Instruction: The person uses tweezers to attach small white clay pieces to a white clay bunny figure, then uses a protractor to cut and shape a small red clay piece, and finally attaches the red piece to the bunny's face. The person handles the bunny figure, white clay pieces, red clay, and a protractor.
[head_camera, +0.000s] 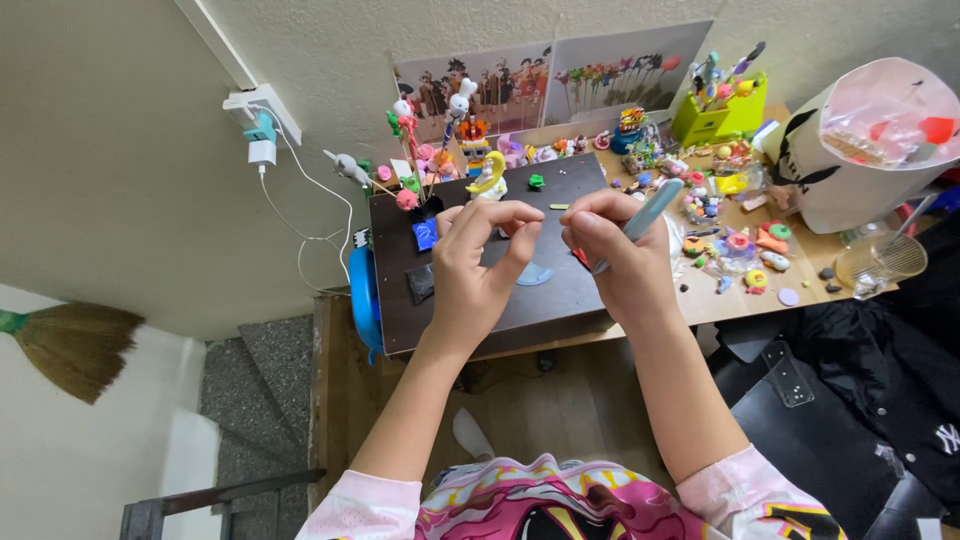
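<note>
Fingers of the left hand (478, 262) curl in over the dark board, thumb and forefinger closing toward each other as if pinching something tiny; whatever sits between them is too small to make out, so I cannot tell for sure that the grip holds anything. Right hand (622, 255) is closed around a pale blue modelling tool (650, 208), thumb and fingers pressed on its shaft; the tool slants up and to the right, its lower end hidden behind the fingers, pointing in toward the left fingertips; the two hands are near each other but apart.

Below them lies the dark board (540, 300) on the wooden desk (720, 300); a light blue flat piece (535, 276) rests on it just under the left thumb, a small green blob (537, 181) and a thin green strip (559, 206) lie farther back, and a blue square (425, 236) sits near the left edge. Clay figures on sticks (415, 150) stand at the board's back left corner; to the right the desk is crowded with small coloured clay pieces (735, 245), a lime-green tool holder (715, 118) and a glass bowl (880, 262).

Risk, as I judge it: the pinched bit is so small that a hard press could squash or drop it; a slip of the tool could jab the left fingertips; a wide swing of the right elbow could sweep finished pieces off the crowded desk.
</note>
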